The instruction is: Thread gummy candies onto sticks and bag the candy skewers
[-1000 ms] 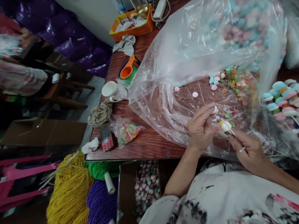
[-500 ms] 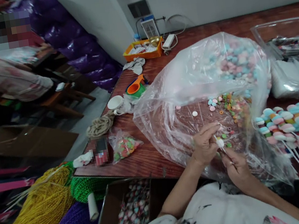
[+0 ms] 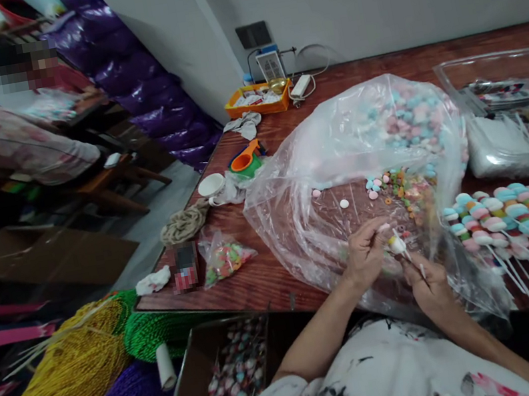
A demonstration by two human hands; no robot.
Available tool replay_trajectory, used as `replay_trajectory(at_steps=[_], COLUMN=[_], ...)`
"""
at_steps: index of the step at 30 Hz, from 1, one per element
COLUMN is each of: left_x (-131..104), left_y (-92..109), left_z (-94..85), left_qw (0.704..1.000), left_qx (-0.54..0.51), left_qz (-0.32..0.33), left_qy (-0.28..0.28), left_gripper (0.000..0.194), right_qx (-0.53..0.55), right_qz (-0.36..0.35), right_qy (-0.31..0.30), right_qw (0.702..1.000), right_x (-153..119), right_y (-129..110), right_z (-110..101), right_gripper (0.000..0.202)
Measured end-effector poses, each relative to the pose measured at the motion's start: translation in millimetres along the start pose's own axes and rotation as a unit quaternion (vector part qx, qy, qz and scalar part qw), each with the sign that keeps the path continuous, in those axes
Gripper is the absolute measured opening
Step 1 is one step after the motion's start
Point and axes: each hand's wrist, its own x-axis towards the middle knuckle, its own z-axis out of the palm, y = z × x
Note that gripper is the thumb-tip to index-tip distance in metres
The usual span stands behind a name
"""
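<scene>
Sweet stick (image 3: 397, 245) between hands, over near part of clear bag (image 3: 289, 221). Left hand (image 3: 366, 252): fingers narrow, seemingly pinching pale piece (image 3: 384, 228) at tips. Right hand (image 3: 428, 280): thumb and fingers closed on stick's lower end; second white stick (image 3: 423, 271) shows between fingers. Sweet stick probably light; pieces likely soft, easily dented; thin stick fairly stiff. Best hold: bare stick below pieces. Versus second ago: view shifted, plastic tray (image 3: 497, 167) shows more fully; both hands' pinch unchanged.
</scene>
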Motion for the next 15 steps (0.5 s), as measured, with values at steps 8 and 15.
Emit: replay_trajectory(at_steps=[8,15], left_x=[-5.4,116.2], left_y=[-2.6,-4.7], left_z=[14.0,-10.0], left_qw=[0.994,0.918], left_qx=[0.042,0.362], left_qz=[0.013,-0.033], left_qy=[-0.096,-0.160], left_gripper=[0.030,0.034], right_qx=[0.019,-0.044], right_qz=[0.042,0.075], right_qy=[0.054,0.036], right_qw=[0.997,0.996], right_x=[0.1,8.3], right_y=[16.3,28.9], right_z=[-7.8,-39.0], right_gripper=[0.022,0.024])
